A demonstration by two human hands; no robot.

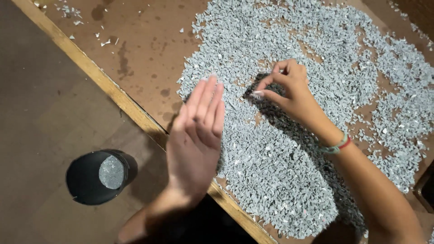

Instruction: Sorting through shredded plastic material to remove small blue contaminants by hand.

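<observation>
Under right hand (291, 88); grey chips (289, 149).

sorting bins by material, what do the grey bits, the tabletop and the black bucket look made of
Grey bits: likely hard plastic regrind, matte, with angular broken edges.
Tabletop: probably hardboard or plywood, dull brown and stained, with a pale wood edge strip.
Bucket: seemingly black plastic, smooth, faint sheen; hard to be sure.

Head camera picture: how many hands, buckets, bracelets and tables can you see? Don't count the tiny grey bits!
Hands: 2, the left hand and the right hand
Black bucket on the floor: 1
Bracelet on the right wrist: 1
Wooden table: 1
Total: 5
The grey chips are too many to count.
</observation>
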